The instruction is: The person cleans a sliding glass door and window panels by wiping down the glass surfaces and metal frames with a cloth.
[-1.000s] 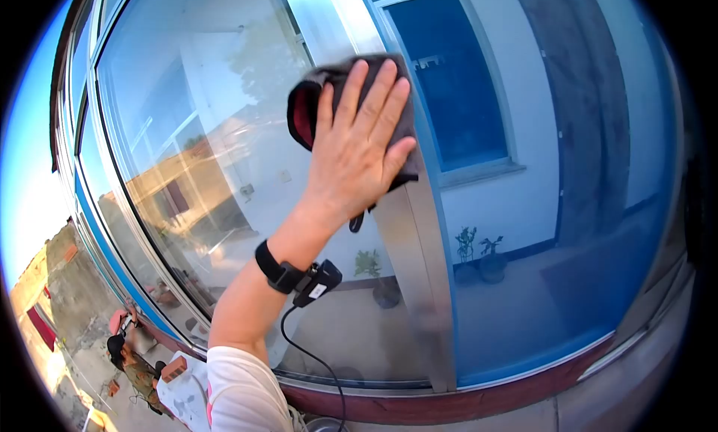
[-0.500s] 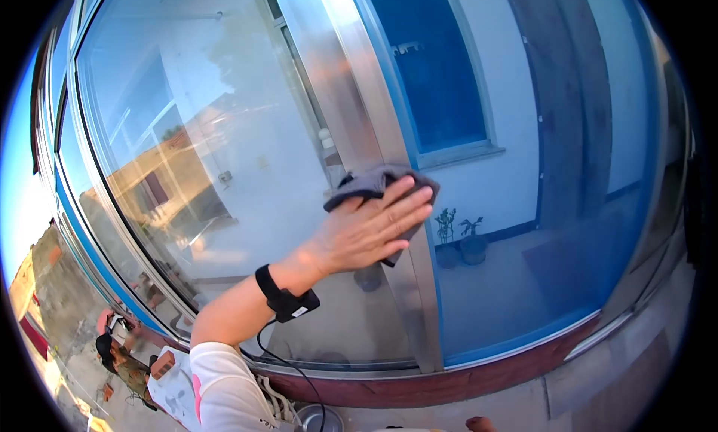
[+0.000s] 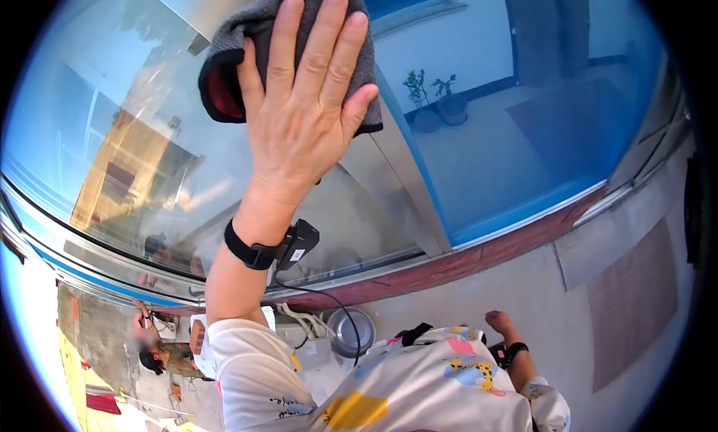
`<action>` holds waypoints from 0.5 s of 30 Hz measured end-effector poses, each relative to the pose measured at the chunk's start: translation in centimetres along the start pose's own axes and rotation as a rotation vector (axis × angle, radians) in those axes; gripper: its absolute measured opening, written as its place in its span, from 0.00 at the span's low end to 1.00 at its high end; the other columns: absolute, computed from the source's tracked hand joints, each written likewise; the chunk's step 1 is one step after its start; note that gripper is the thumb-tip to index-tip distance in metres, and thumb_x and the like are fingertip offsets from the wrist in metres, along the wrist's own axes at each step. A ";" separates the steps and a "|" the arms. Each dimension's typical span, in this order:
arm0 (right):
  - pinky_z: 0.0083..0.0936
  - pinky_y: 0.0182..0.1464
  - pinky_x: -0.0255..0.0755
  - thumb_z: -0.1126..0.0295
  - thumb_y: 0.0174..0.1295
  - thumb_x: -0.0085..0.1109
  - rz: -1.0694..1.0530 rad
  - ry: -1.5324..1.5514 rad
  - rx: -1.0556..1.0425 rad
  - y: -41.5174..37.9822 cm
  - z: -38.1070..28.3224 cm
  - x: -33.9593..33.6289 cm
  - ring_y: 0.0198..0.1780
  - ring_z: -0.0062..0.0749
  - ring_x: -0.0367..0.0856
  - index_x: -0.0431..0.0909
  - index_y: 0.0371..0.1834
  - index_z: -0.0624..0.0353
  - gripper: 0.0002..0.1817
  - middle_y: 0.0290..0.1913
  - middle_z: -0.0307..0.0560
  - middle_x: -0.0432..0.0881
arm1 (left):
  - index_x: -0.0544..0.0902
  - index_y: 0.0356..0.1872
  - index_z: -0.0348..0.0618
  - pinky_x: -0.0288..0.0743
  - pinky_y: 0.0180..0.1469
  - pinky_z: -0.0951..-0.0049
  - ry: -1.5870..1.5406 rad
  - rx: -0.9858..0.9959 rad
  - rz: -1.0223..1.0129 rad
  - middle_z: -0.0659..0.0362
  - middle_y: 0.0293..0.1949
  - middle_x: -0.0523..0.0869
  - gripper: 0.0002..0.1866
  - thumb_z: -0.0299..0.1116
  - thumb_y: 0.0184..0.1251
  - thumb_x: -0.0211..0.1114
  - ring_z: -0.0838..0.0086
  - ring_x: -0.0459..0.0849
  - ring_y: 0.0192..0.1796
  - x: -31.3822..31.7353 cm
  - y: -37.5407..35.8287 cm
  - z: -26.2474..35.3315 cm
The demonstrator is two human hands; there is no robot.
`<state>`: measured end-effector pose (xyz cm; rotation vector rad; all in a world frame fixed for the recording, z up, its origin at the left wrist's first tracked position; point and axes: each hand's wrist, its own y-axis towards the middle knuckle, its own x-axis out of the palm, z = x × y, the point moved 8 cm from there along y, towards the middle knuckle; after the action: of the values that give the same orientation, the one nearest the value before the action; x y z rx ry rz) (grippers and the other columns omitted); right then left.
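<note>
My left hand point(image 3: 303, 110) holds a grey cleaning cloth point(image 3: 228, 32) with black edging and a reddish underside, fingers spread across its back. The cloth lies over the metal window post point(image 3: 396, 178), between a clear glass pane point(image 3: 217, 200) and a blue-tinted pane point(image 3: 523, 155). A black strap with a small box point(image 3: 295, 243) and a cable circles my left wrist. Low at the right, my right hand point(image 3: 496, 320) hangs beside my body, small in view and curled, with nothing visible in it. Its wrist also wears a black strap.
A metal basin point(image 3: 351, 332) stands on the ground below the window, beside pale hoses or cords point(image 3: 303, 320). A reddish ledge point(image 3: 479, 256) runs under the panes. At lower left another person point(image 3: 168, 357) is near a brick point(image 3: 197, 336). Potted plants point(image 3: 451, 106) show behind the blue glass.
My left hand and the cloth have moved up and left in the view and look larger. The view has tilted down, bringing my shirt, right arm and more ground into sight.
</note>
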<state>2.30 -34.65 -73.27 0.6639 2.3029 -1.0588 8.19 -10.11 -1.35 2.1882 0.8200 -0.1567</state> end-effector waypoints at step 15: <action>0.40 0.48 0.78 0.57 0.58 0.56 0.191 0.162 -0.054 -1.6 -8.7 0.3 0.42 0.51 0.83 0.83 0.45 0.52 0.16 0.41 0.53 0.85 | 0.52 0.76 0.47 0.34 0.78 0.65 0.085 0.795 -0.207 0.63 0.78 0.47 0.33 0.46 0.74 0.45 0.70 0.45 0.79 10.2 -20.0 20.3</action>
<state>-1.03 -28.66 -67.72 0.9578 2.3387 -0.8808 7.09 -9.54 -31.65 2.8465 1.1724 -0.5788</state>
